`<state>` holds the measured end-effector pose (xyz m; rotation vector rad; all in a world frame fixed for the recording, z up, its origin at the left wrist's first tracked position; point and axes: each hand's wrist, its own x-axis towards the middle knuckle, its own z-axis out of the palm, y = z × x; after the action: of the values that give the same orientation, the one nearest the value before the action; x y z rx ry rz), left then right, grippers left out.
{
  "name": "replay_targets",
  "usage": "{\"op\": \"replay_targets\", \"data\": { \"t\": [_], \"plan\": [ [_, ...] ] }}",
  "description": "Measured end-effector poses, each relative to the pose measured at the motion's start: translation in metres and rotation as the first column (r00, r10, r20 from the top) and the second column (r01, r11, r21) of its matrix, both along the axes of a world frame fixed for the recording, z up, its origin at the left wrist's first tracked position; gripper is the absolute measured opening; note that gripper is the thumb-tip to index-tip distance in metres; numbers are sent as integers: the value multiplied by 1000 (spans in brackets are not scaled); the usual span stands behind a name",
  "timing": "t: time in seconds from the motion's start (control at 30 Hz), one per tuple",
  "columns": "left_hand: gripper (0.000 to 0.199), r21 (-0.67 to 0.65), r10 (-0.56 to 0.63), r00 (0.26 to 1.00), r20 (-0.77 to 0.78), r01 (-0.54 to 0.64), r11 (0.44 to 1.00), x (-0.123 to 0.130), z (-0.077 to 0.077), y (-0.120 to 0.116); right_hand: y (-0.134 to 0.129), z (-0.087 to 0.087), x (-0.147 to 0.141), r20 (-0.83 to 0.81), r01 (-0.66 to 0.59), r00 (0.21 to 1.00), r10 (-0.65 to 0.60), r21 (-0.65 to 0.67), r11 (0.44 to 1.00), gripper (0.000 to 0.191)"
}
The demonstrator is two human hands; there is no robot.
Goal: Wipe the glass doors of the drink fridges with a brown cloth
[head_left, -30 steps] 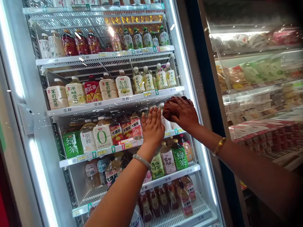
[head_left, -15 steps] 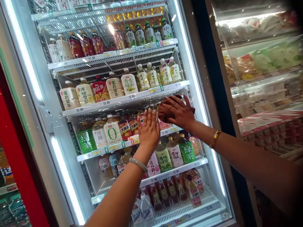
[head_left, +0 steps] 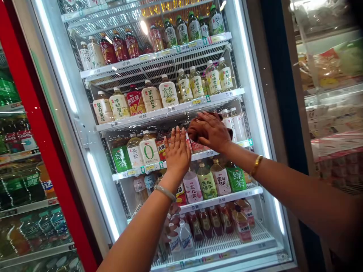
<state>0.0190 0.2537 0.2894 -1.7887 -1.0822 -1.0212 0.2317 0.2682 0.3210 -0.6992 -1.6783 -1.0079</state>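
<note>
My left hand (head_left: 178, 155) lies flat against the glass door (head_left: 159, 124) of a lit drinks cooler, its fingers spread a little and holding nothing. Beside it on the right, my right hand (head_left: 215, 132) presses a crumpled brown cloth (head_left: 194, 130) to the same glass. Part of the cloth is hidden under the palm and fingers. Through the glass, behind both hands, stand rows of bottled drinks, among them a white-labelled bottle (head_left: 149, 151) marked with a green 0.
A bright light strip (head_left: 256, 94) runs down the cooler's right side, another (head_left: 99, 192) down its left. A red upright panel (head_left: 56, 166) separates it from shelves of bottles at left. Packaged goods (head_left: 331, 117) fill a case at right.
The view has swung left, so the cooler sits further right and more of the left shelves shows. My right hand with the cloth has shifted left across the glass relative to the bottles.
</note>
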Motion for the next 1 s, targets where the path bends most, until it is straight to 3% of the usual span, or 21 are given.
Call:
{"op": "replay_targets", "data": {
  "t": [0.07, 0.13, 0.27, 0.37, 0.47, 0.53, 0.63, 0.73, 0.8, 0.9, 1.0],
  "plan": [
    [71, -3, 12, 999, 48, -11, 1000, -7, 4, 0, 0, -3, -27, 28, -37, 999, 37, -8, 999, 64],
    [73, 0, 17, 999, 42, -17, 1000, -19, 0, 1, -2, -18, -39, 137, -63, 989, 62, 5, 998, 62],
    [68, 44, 33, 997, -70, -30, 999, -50, -19, 0, -2, -38, -24, 390, -131, 913, 117, 9, 991, 47],
    [65, 51, 52, 996, -67, -48, 998, -62, -19, 2, 2, -21, -23, 338, -119, 934, 114, -6, 993, 46],
    [63, 57, 68, 998, 10, -68, 996, -66, -3, 6, 6, 3, -53, 71, -72, 995, 72, 2, 997, 53],
    [64, 69, 75, 996, 48, -78, 995, -69, 8, 7, 6, 7, -77, -2, -67, 998, 67, -5, 998, 58],
    [64, 70, 85, 995, 61, -89, 994, -80, 15, 8, 2, -8, -93, 139, -83, 987, 83, -12, 997, 57],
    [62, 60, 104, 992, 72, -109, 992, -96, 13, 6, 1, -23, -80, 362, -111, 926, 105, -3, 994, 46],
    [61, 52, 110, 991, 78, -114, 992, -104, 11, 5, 2, -18, -69, 423, -124, 900, 109, 10, 992, 40],
    [61, 49, 104, 990, 95, -108, 993, -109, 9, 6, 7, 9, -72, 255, -112, 962, 96, 48, 993, 42],
    [61, 60, 93, 989, 111, -100, 993, -111, 10, 9, 9, 27, -101, 47, -93, 995, 90, 67, 993, 49]
  ]
}}
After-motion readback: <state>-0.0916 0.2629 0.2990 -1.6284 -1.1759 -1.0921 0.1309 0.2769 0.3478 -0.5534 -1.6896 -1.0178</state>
